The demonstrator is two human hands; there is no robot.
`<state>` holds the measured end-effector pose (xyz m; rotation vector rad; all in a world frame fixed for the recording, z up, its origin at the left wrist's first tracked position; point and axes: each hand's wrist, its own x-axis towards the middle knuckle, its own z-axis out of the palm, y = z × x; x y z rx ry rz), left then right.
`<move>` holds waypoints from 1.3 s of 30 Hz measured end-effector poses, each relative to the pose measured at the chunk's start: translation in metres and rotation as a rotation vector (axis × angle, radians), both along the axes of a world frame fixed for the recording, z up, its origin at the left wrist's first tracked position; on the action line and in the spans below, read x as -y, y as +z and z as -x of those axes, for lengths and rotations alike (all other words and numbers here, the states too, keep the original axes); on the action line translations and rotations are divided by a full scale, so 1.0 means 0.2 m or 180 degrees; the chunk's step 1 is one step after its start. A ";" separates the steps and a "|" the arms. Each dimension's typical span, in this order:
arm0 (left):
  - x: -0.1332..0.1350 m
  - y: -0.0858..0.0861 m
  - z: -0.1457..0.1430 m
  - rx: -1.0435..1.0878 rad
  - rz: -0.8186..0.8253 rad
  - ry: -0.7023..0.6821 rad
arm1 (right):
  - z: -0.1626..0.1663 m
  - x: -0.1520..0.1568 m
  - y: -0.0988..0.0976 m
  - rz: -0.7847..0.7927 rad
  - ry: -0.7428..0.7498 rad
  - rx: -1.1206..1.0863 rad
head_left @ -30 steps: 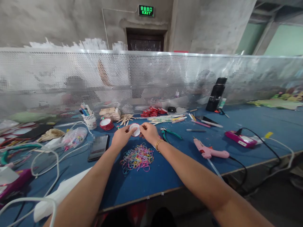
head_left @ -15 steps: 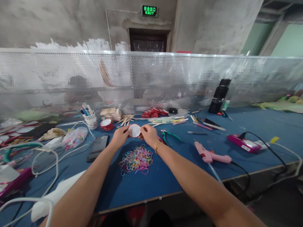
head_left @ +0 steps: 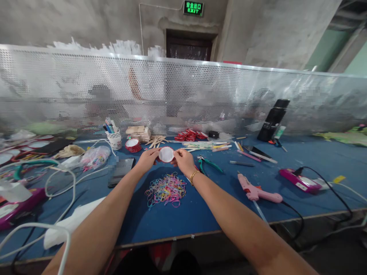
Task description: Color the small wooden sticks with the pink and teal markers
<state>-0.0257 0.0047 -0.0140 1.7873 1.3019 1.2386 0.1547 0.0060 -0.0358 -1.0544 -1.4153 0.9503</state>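
A small round disc (head_left: 166,154), white with a red rim, is held above the blue table (head_left: 200,214) between both hands. My left hand (head_left: 148,159) pinches its left edge and my right hand (head_left: 183,160) pinches its right edge; a gold bracelet sits on that wrist. Just below the hands lies a heap of coloured rubber bands (head_left: 165,189).
Green-handled pliers (head_left: 208,163) and a pink glue gun (head_left: 255,190) lie to the right, a phone (head_left: 121,170) to the left. Red rings (head_left: 189,135), wooden sticks (head_left: 155,142) and a pen cup (head_left: 115,137) stand before a perforated metal screen (head_left: 183,95). Cables (head_left: 57,183) trail at left.
Both hands have lifted the disc slightly and tilted its white face more toward me. The view has shifted a little to the left.
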 end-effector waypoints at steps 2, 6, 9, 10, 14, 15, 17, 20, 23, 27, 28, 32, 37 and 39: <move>-0.01 -0.01 0.01 -0.0012 -0.0128 0.0123 | 0.00 0.00 0.00 -0.0074 0.0030 0.0044; 0.00 -0.01 0.01 0.0014 -0.0378 0.0361 | 0.01 0.00 -0.01 -0.0252 0.0100 0.0247; 0.00 -0.01 0.01 0.0060 -0.0281 0.0428 | 0.01 0.00 -0.02 -0.0357 0.0180 0.0323; -0.01 -0.01 0.01 0.0073 -0.0263 0.0424 | 0.00 -0.01 -0.03 -0.0419 0.0200 0.0344; -0.03 -0.04 0.00 0.0121 -0.0263 0.0382 | -0.01 -0.02 -0.04 -0.0692 0.0142 0.0506; -0.03 -0.04 0.00 0.0115 -0.0254 0.0387 | -0.02 -0.02 -0.03 -0.0729 0.0133 0.0539; -0.03 -0.04 0.00 0.0104 -0.0258 0.0415 | -0.03 -0.02 -0.03 -0.0773 0.0135 0.0587; -0.02 -0.04 -0.01 0.0101 -0.0284 0.0428 | -0.03 -0.02 -0.02 -0.0694 0.0162 0.0526; -0.01 -0.04 -0.02 0.0120 -0.0319 0.0413 | -0.03 -0.03 -0.03 -0.0503 0.0134 0.0410; 0.00 -0.04 -0.03 0.0122 -0.0381 0.0334 | -0.03 -0.05 -0.03 -0.0334 0.0024 0.0341; 0.00 -0.04 -0.03 0.0113 -0.0381 0.0317 | -0.03 -0.05 -0.03 -0.0321 0.0019 0.0335; -0.02 -0.07 -0.02 0.0073 -0.0364 0.0351 | -0.03 -0.04 -0.03 -0.0326 0.0053 0.0306; -0.05 -0.08 0.00 0.0019 -0.0375 0.0421 | -0.02 -0.03 -0.02 -0.0295 0.0123 0.0299; -0.05 -0.08 0.00 -0.0014 -0.0375 0.0409 | -0.02 -0.03 -0.03 -0.0302 0.0137 0.0287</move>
